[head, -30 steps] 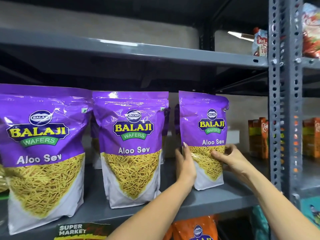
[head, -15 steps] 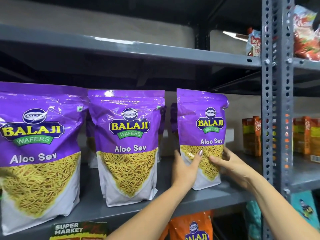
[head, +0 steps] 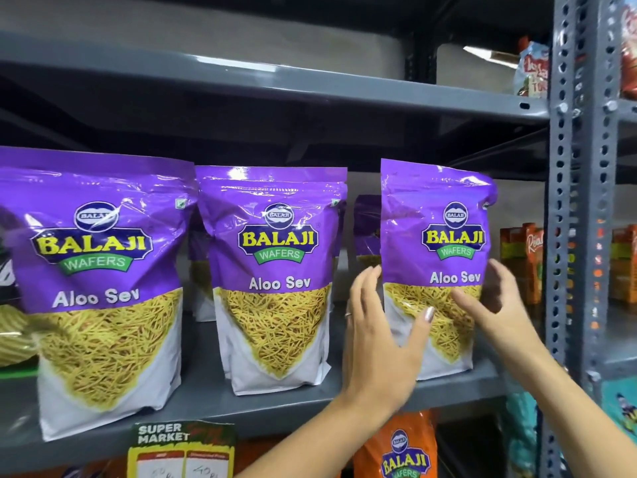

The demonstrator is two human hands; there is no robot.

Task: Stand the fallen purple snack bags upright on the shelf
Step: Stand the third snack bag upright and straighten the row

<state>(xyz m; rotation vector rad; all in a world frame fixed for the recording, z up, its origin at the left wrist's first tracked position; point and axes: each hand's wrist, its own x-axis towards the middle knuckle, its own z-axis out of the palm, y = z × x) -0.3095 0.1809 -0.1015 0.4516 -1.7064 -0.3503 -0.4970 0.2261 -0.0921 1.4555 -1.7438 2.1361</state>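
Three purple Aloo Sev snack bags stand upright along the front of the grey shelf (head: 451, 386): a left bag (head: 100, 270), a middle bag (head: 275, 263) and a right bag (head: 437, 243). More purple bags (head: 367, 229) stand partly hidden behind them. My left hand (head: 382, 339) clasps the right bag's left edge, thumb lying across its front. My right hand (head: 499, 305) clasps its right edge, thumb on the front and fingers blurred past the side. The bag's base rests on the shelf.
A perforated grey upright post (head: 579, 236) stands just right of the held bag. Orange boxes (head: 520, 263) sit behind it. An upper shelf (head: 275, 81) hangs overhead. Below are an orange snack bag (head: 403, 450) and a supermarket price tag (head: 182, 446).
The right bag has come forward toward the shelf's front edge. Both hands have slid higher up its sides, and their fingers have spread wider.
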